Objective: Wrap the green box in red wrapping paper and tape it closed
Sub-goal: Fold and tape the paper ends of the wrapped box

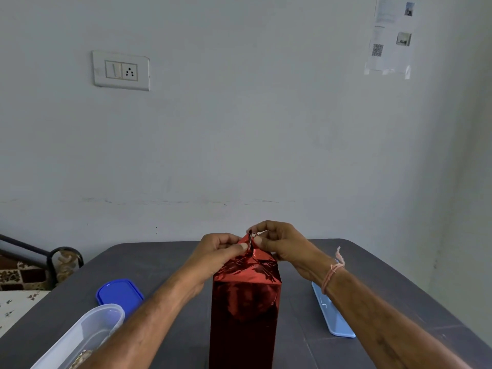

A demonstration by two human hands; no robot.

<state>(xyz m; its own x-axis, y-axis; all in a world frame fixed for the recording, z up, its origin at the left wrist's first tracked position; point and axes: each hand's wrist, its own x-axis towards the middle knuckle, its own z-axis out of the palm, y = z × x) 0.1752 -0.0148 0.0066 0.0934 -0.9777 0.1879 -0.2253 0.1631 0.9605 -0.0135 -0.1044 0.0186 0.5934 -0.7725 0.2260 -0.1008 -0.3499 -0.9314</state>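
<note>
A tall box wrapped in shiny red paper stands upright on the grey table, at the middle of the near edge. No green shows; the paper covers every visible side. At its top the paper is folded into flaps that meet in a raised tip. My left hand pinches that tip from the left with thumb and fingers. My right hand pinches it from the right. A pink thread band sits on my right wrist. I cannot tell whether any tape is between my fingers.
A clear plastic container lies at the near left, with its blue lid beside it. A light blue tray lies to the right under my right forearm. A wall stands behind the table; a bed with a patterned cover is at the left.
</note>
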